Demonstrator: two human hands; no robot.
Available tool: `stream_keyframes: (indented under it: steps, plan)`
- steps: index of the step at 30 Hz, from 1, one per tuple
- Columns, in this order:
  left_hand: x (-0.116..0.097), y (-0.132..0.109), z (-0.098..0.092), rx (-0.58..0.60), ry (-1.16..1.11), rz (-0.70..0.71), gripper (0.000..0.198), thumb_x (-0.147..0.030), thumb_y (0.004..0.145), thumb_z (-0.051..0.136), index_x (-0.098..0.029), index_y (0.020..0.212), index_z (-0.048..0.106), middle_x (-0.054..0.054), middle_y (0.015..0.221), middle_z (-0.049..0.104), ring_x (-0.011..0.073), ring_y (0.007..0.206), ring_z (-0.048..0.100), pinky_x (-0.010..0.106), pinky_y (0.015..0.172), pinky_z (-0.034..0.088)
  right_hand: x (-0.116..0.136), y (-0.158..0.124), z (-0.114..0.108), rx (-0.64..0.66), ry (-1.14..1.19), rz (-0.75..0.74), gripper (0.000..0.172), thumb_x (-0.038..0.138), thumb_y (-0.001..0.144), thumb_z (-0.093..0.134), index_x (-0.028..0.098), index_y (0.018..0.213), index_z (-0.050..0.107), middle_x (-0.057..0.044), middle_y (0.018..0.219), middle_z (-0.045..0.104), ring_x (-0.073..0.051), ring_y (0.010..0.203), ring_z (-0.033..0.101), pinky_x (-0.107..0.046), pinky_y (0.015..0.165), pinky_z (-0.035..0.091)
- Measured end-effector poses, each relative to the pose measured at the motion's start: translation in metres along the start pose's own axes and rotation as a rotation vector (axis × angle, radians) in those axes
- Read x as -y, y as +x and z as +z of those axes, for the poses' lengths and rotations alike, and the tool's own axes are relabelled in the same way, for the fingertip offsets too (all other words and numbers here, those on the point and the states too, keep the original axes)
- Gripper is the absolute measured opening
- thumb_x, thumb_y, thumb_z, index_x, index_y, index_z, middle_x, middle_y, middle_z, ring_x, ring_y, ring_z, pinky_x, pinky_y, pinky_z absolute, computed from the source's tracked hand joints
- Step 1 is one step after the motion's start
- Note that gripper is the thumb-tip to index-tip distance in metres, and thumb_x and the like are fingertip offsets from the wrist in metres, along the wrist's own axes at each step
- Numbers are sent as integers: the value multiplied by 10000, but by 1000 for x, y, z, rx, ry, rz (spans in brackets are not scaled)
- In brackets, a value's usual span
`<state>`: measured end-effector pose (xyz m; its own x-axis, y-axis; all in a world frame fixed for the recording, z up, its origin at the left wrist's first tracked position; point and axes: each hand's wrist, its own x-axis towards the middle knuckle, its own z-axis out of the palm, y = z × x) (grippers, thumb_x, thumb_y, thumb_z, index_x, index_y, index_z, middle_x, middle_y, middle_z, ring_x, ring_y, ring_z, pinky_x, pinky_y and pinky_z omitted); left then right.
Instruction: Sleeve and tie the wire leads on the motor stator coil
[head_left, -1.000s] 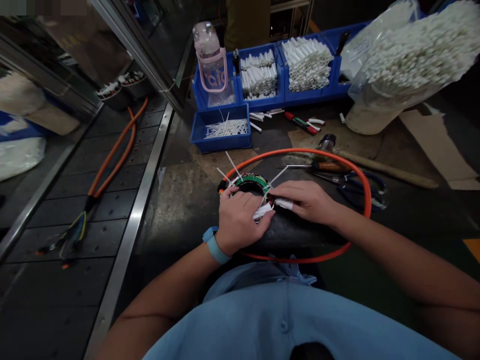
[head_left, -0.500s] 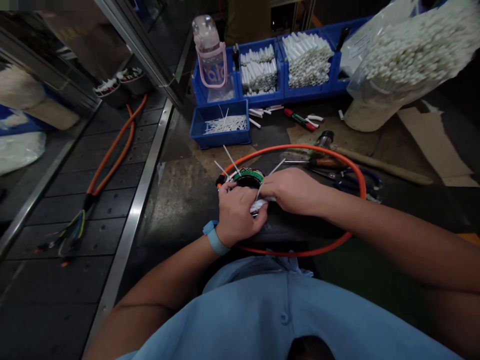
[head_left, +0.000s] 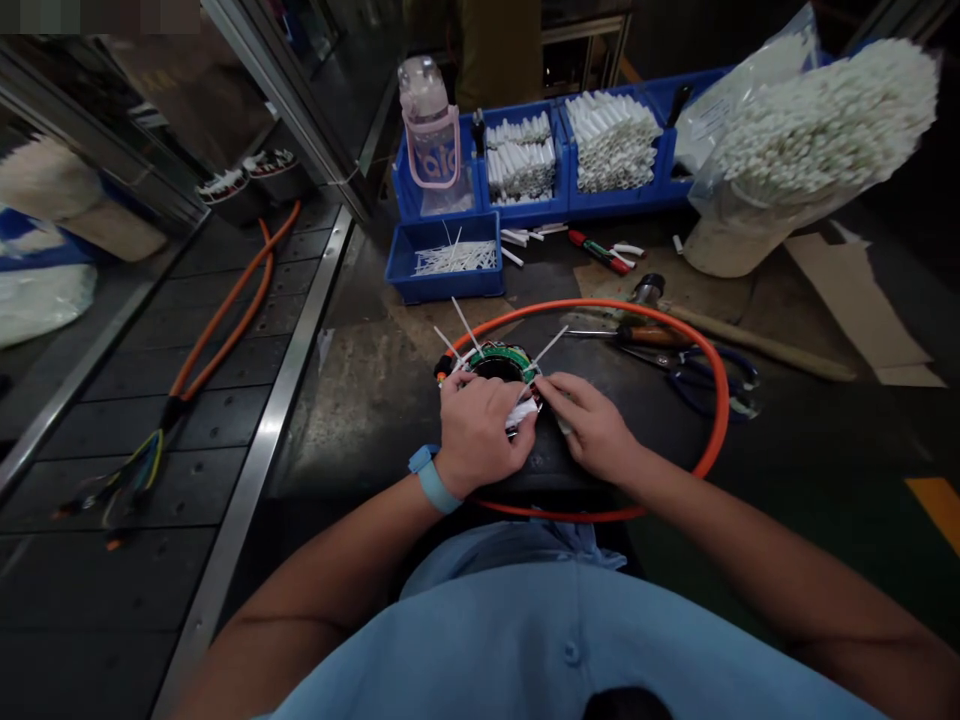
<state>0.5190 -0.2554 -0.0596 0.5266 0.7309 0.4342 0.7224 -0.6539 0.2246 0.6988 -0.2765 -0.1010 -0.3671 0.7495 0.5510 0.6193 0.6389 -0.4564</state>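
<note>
1. The dark bench (head_left: 352, 420) carries your work close to its near edge, in front of you.
2. Along the far side, blue bins (head_left: 529, 211) hold bundles of short white tubes (head_left: 615, 140).
3. An orange cable (head_left: 724, 400) sweeps around to your right; its far stretch comes down just beside the left edge of the ring-shaped part (head_left: 508, 352). You cannot tell from here whether the two are joined.
4. Between the bins and the ring, a blue tray (head_left: 444, 290) holds a good supply of loose white ties.
5. Your left hand (head_left: 484, 425) lies over the ring's near left portion, fingers curled across it and thumb closed in at the near side, gripping it.
6. Your right hand (head_left: 598, 428) has its thumb and forefinger drawn together at the ring's right edge; whether they pinch anything cannot be told.
7. The ring lies on the bench under both hands, its green far side exposed. The work looks partway: that arc appears dressed, while the near portion is largely covered, so its state is unclear.
8. A white sleeve (head_left: 523, 412) shows between your left thumb and fingers at the ring's near side.
9. Three tie tails (head_left: 466, 325) stand out long from the ring, two left and one right; those ends are untrimmed.
</note>
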Motion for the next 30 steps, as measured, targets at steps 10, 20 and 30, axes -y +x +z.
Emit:
stream_keyframes:
  steps: [10,20,30]
  plan:
    - [20,3,-28,213,-104,176,340,-361,841,483,-133,1081,562,85,967,629,212,917,548,404,930,328,5,30,-24,299,-255,-179,374,80,866,343,74,1178,550,-174,1096,600,-246,965,572,-391,829,520]
    - [28,-4,-25,264,33,184,348,-415,884,414,-151,947,631,68,756,596,195,720,505,362,716,361,-11,5,-17,141,232,96,648,-6,760,348,250,1352,402,-72,1309,492,-178,1210,470,-410,1022,411]
    - [27,-4,-28,282,4,170,331,-390,881,424,-157,1042,596,82,874,620,218,820,531,405,800,376,-2,3,4,56,-22,58,552,-6,746,362,169,1239,539,-139,1271,516,-234,1192,487,-421,965,467]
